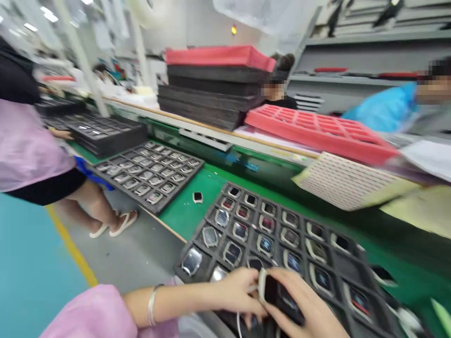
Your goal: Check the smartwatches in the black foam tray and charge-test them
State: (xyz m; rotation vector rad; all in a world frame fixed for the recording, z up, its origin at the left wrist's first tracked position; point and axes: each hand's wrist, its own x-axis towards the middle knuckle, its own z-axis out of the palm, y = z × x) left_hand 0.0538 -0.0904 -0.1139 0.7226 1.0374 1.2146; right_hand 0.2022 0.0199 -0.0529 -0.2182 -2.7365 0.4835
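Observation:
At the bottom of the head view both my hands meet over a dark foam tray [352,263] of small watch-like cases. My left hand [239,293], with a silver bangle on the wrist, is closed in a pinch on the pale rim of one watch case [269,290]. From the right, my right hand [310,310] has its fingers curled over the same case's dark face. A thin white cord hangs below my left fingers. Several cases fill the tray's cells in front of my hands.
A second filled tray [150,174] lies left on the green belt [186,211], with a loose case [198,197] between. A person in pink [28,150] stands at left. Stacked black and red trays [214,84], a red tray [317,131] and a dotted sheet [348,183] lie beyond; two people sit behind.

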